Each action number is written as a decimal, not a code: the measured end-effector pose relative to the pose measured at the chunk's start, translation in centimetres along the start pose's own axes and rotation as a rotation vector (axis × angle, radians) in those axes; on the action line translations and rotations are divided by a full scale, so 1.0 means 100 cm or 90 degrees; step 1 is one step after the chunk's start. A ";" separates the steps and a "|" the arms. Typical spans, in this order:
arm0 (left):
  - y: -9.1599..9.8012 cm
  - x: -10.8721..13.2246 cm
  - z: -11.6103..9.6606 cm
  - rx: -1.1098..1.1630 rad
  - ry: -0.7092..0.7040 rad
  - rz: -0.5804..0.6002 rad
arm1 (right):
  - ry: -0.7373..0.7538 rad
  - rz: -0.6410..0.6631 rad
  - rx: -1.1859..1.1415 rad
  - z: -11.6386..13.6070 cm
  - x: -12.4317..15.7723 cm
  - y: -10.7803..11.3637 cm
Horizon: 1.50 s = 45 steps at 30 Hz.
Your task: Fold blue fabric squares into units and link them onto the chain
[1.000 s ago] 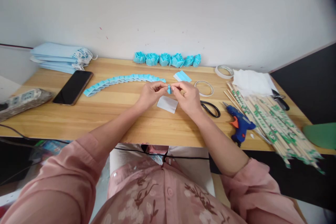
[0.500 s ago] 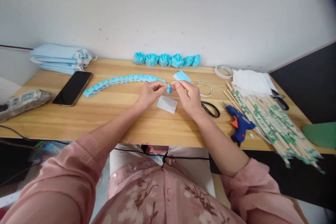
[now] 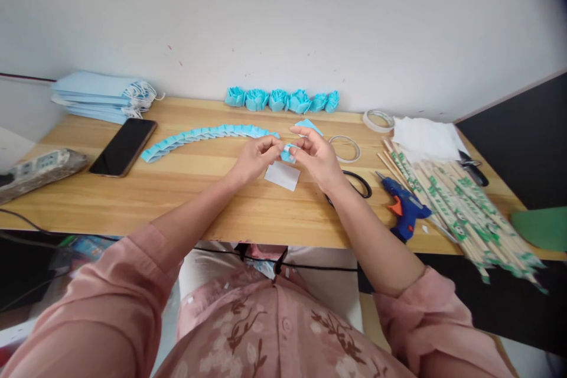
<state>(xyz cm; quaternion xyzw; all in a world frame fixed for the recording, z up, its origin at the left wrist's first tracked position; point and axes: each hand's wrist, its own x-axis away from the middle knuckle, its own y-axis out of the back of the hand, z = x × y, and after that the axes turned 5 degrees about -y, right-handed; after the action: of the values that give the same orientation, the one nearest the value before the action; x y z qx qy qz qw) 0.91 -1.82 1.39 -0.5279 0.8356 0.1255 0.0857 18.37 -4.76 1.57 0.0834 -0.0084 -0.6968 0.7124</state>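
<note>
My left hand (image 3: 254,158) and my right hand (image 3: 316,156) meet above the middle of the wooden table (image 3: 177,189), both pinching a small light-blue folded piece (image 3: 287,153) between the fingertips. A white paper rectangle (image 3: 282,175) lies just below the hands. A long curved strip of overlapping light-blue folded pieces (image 3: 199,136) runs from the left up to my left hand. A loose blue piece (image 3: 309,124) lies just behind my right hand. Several finished blue rosettes (image 3: 281,100) stand in a row against the wall.
A stack of blue face masks (image 3: 100,94), a black phone (image 3: 123,146) and a power strip (image 3: 38,168) lie at left. At right are two tape rings (image 3: 348,147), black scissors (image 3: 357,183), a blue glue gun (image 3: 405,209), a bundle of wrapped chopsticks (image 3: 456,207) and white sheets (image 3: 425,136).
My right hand has turned and shifted slightly left, its fingers now over the blue piece. The left hand has stayed almost in place, still pinching it.
</note>
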 end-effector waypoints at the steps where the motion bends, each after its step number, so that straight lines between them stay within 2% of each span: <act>1: 0.000 0.000 0.000 -0.003 -0.003 0.001 | 0.001 0.004 0.003 0.000 0.000 0.000; 9: -0.001 -0.001 0.004 -0.040 0.009 0.002 | 0.038 0.003 0.076 -0.006 0.000 -0.002; 18: 0.000 -0.002 0.007 -0.015 0.032 0.018 | 0.025 0.004 0.055 -0.008 -0.003 0.001; 25: 0.001 -0.003 0.006 -0.024 0.031 0.003 | 0.025 -0.004 0.042 -0.011 -0.007 0.003; 37: 0.003 -0.002 0.011 -0.051 0.008 -0.003 | 0.039 0.069 0.046 -0.005 -0.005 0.006; 45: 0.001 -0.001 0.009 -0.075 0.004 0.013 | 0.032 0.061 0.069 -0.005 -0.004 0.004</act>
<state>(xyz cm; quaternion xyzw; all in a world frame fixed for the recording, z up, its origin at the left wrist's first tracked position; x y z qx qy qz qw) 0.88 -1.40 0.61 -0.5240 0.8322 0.1739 0.0508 18.80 -4.31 1.18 0.1385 -0.0320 -0.6583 0.7392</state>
